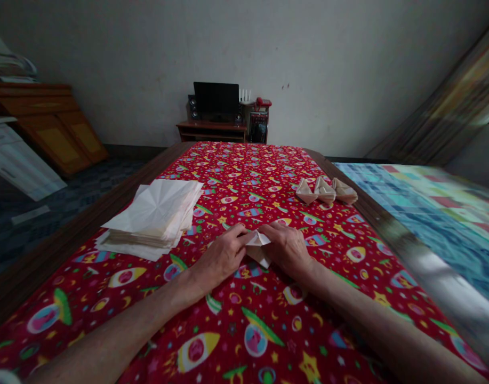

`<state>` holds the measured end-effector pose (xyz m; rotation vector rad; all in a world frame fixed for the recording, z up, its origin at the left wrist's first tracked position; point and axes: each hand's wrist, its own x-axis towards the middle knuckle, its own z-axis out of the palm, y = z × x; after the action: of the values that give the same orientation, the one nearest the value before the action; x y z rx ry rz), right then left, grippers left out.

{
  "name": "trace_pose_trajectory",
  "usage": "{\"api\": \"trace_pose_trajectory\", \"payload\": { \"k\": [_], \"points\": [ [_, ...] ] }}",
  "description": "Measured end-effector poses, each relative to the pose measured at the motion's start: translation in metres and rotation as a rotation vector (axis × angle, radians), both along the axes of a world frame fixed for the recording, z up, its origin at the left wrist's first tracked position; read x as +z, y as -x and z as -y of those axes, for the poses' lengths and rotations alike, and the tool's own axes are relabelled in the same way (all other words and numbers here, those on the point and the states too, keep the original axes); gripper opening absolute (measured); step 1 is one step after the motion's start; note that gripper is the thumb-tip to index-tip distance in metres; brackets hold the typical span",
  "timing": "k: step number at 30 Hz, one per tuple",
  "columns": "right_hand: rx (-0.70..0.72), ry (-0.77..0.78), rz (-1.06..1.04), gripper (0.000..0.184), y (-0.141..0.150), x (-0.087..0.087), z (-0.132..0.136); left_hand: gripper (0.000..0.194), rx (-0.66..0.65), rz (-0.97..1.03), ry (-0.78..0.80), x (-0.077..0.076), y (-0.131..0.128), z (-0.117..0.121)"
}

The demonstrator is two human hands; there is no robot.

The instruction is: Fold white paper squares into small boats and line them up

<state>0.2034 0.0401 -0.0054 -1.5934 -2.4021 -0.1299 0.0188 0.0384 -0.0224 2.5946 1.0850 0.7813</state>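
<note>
Both hands meet over the middle of the red cloth, gripping a small piece of folded white paper [258,248]. My left hand [227,250] is closed on its left side, with thumb and fingertips pressed to the paper. From the right, my right hand [287,248] curls round the other side. Part of the paper is hidden behind the fingers; a raised fold and a pointed lower flap show between the hands. To the left lies a stack of creased paper sheets [156,208]. Beyond my right hand, three folded paper shapes [325,191] sit in a row.
The patterned red tablecloth [244,330] covers a long table with a dark wooden edge [372,229]. A monitor [216,100] stands on a small desk by the wall. At the right is a bed [440,213]; a wooden cabinet [48,125] stands at the left.
</note>
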Motion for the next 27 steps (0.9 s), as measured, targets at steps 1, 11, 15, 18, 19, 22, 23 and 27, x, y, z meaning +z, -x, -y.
{"api": "trace_pose_trajectory", "payload": {
  "k": [1,11,15,18,19,22,23,27],
  "points": [
    [-0.006,0.002,0.008,0.019,0.001,-0.001,0.000,0.028,0.006,-0.004,0.003,0.001,0.000,0.000],
    [0.045,-0.039,0.152,0.016,0.000,0.000,0.007,0.017,-0.001,-0.099,-0.026,0.001,-0.002,0.004],
    [0.104,-0.033,0.209,0.016,-0.003,0.004,0.010,0.018,0.001,-0.140,-0.046,0.001,-0.002,0.005],
    [0.184,-0.016,0.235,0.017,-0.009,0.007,0.013,0.020,0.007,-0.180,-0.074,0.004,-0.003,0.005],
    [0.205,-0.017,0.239,0.018,-0.012,0.007,0.015,0.020,0.004,-0.196,-0.084,0.004,-0.003,0.004],
    [0.250,-0.020,0.248,0.022,-0.020,0.005,0.017,0.022,-0.011,-0.262,-0.114,0.007,-0.003,0.004],
    [0.260,-0.025,0.251,0.024,-0.023,0.003,0.017,0.023,-0.012,-0.286,-0.122,0.008,-0.003,0.005],
    [0.321,-0.050,0.198,0.038,-0.035,-0.007,0.019,0.027,-0.007,-0.362,-0.135,0.013,-0.002,0.008]
  ]
}}
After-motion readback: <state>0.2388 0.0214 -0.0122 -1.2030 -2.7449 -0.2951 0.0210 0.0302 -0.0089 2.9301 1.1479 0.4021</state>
